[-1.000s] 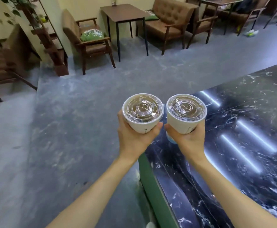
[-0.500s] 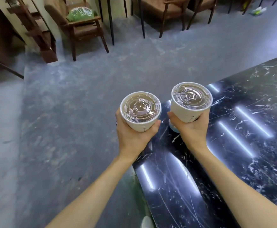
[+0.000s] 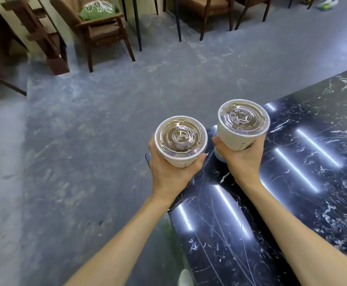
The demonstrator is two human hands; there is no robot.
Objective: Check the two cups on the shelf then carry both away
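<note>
A person carries 2 lidded paper cups at chest height, 1 in each hand, above the near corner of a black marble tabletop (image 3: 292,203). The left hand (image 3: 169,174) wraps the lower wall of the left cup (image 3: 181,141), its fingers closed around the far side and the thumb pressed on the right; this cup hangs out over the grey floor (image 3: 86,141), just left of the tabletop's edge. The right hand (image 3: 243,159) is clamped the same way on the right cup (image 3: 242,124), which sits slightly farther and higher, over the marble. Both cups stand upright, long axes vertical, clear plastic lids on top and a brownish drink showing through. They are near each other but apart, with a clear gap between them. Neither rests on anything; the shelf they came from cannot be seen. Judging by this, the checking is done and the carrying is under way, and the open way lies to the far left, toward the wooden armchair (image 3: 100,32), so the left cup leads. Keeping both level looks the main concern.
</note>
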